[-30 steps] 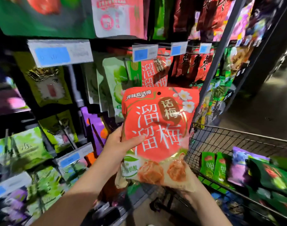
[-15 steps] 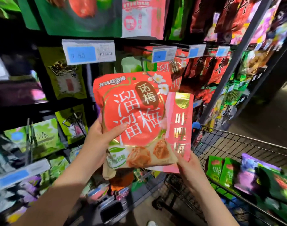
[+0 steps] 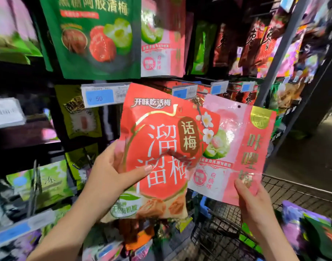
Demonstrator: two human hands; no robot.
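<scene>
Head view, left grip (image 3: 108, 174) clasping red pouch (image 3: 161, 132), right grip (image 3: 253, 208) seemingly pinching pink pouch (image 3: 238, 147)

Glossy, crinkled plastic film forms the red snack bag (image 3: 157, 147) and pink snack bag (image 3: 242, 147); dark metal-wire cart (image 3: 297, 191).

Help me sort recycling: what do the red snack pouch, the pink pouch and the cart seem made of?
Red-orange plum snack pouch: thin plastic film, fairly matt; creases, soft sheen. Pink-and-white snack pouch: glossier plastic film, perhaps foil-lined; glare streaks. Black wire shopping cart: coated metal mesh, probably.
</scene>
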